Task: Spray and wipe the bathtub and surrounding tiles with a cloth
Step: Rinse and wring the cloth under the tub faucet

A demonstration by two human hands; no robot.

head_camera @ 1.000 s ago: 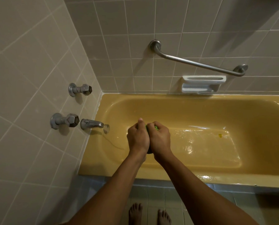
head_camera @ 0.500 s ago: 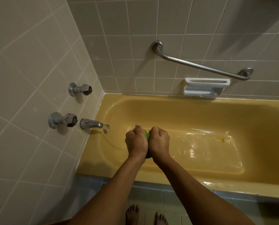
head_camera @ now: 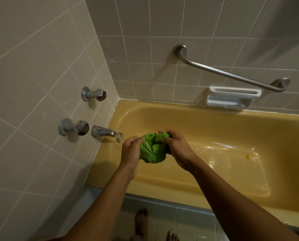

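I have both hands on the one green cloth point(head_camera: 153, 149), held in the air over the tap end of the bathtub point(head_camera: 214, 126) and touching no surface. My left hand point(head_camera: 130, 150) grips its left side with the fingers curled in. My right hand point(head_camera: 177, 148) clutches the top and right side, fingertips dug into the bunched fabric. The cloth is a crumpled ball between them, not spread out for wiping.

I'd put the job somewhere in the middle. The bottom of the bathtub shines wet, so I take it that part has been sprayed or rinsed. One small yellowish speck point(head_camera: 247, 156) sits on the wet bottom toward the far end, and that needs a pass. The tiles point(head_camera: 41, 70) on the two walls look dull and dry to me, and I can't tell whether they have been wiped. I'd guess they are left to do, along with the rim. I see no spray bottle anywhere in view.

Counting the rest:
- one bathtub and one cloth
- two taps, the upper tap point(head_camera: 94, 93) and the lower tap point(head_camera: 74, 126)
- one spout point(head_camera: 104, 132) beside the lower tap
- one grab rail point(head_camera: 228, 73), slanting across the back wall
- one white soap dish point(head_camera: 232, 97) just under the rail
- my two bare feet point(head_camera: 141, 221) on the floor below
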